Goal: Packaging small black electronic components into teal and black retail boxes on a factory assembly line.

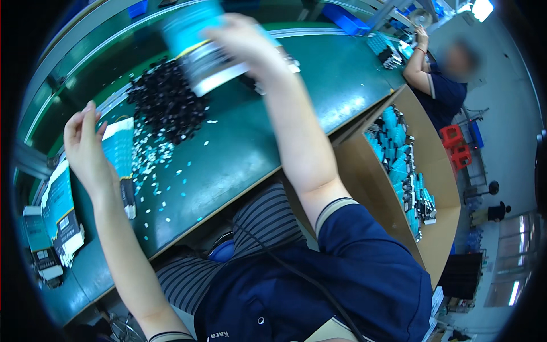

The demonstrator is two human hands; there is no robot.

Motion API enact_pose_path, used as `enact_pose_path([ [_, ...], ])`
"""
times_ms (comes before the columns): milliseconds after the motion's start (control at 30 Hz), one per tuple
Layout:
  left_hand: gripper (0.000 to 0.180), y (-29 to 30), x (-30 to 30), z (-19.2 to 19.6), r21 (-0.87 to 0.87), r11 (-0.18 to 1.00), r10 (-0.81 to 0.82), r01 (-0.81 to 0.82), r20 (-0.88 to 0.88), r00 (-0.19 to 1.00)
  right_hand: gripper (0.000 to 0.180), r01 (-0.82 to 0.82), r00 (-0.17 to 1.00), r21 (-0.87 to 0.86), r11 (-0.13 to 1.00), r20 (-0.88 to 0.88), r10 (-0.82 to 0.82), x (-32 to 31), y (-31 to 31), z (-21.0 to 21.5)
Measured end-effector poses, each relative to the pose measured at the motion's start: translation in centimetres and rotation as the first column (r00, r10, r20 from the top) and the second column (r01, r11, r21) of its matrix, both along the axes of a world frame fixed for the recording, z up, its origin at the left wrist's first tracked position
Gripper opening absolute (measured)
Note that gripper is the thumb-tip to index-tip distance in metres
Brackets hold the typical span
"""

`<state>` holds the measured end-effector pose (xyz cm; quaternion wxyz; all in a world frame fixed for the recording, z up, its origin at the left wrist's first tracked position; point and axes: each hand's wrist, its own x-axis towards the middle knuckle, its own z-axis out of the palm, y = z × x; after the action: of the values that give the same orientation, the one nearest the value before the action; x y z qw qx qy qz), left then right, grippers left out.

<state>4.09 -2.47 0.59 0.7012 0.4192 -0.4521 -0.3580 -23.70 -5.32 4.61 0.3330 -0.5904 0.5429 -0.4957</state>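
My right hand [246,43] is raised over the green table [239,154] and grips a teal and white flat package [199,51], blurred by motion. It hangs above a heap of small black parts [168,105]. My left hand [85,145] is open with fingers spread, its palm resting against the edge of a teal and white package [121,154] lying on the table. Small white and teal chips [154,165] are scattered between the heap and that package.
A stack of teal and black packages [60,216] lies at the table's left end. To my right an open cardboard box [433,165] holds several teal packages. Beyond it another person [439,74] works at the table; red stools [456,145] stand behind.
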Motion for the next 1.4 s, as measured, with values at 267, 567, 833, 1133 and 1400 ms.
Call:
enact_pose_path([
  [267,0.026,0.6,-0.6,1.7,0.018,0.996,0.071,-0.089,0.45,0.89,0.058,0.562,0.733,-0.179,0.807,-0.343,-0.587,-12.8,0.3,0.3],
  [567,0.065,2.2,0.6,0.6,0.043,0.935,-0.001,-0.351,0.993,0.119,0.05,0.52,0.509,-0.316,0.793,-0.631,-0.585,-11.5,-0.8,-0.9],
  [833,0.071,2.7,0.6,1.4,0.219,0.861,-0.25,-0.46,0.968,-0.008,0.023,-0.152,0.705,-0.556,0.817,-0.641,-0.304,2.6,-3.3,-3.9],
  [1133,0.072,2.5,0.7,1.2,0.252,0.851,-0.268,-0.46,0.963,0.033,0.015,-0.033,0.505,-0.384,0.923,-0.803,-0.316,2.9,-5.6,-7.2],
  [1400,0.067,2.9,0.7,1.6,0.224,0.882,-0.217,-0.415,0.974,0.064,0.013,0.008,0.686,-0.498,0.867,-0.628,-0.367,3.5,-3.8,-6.3],
])
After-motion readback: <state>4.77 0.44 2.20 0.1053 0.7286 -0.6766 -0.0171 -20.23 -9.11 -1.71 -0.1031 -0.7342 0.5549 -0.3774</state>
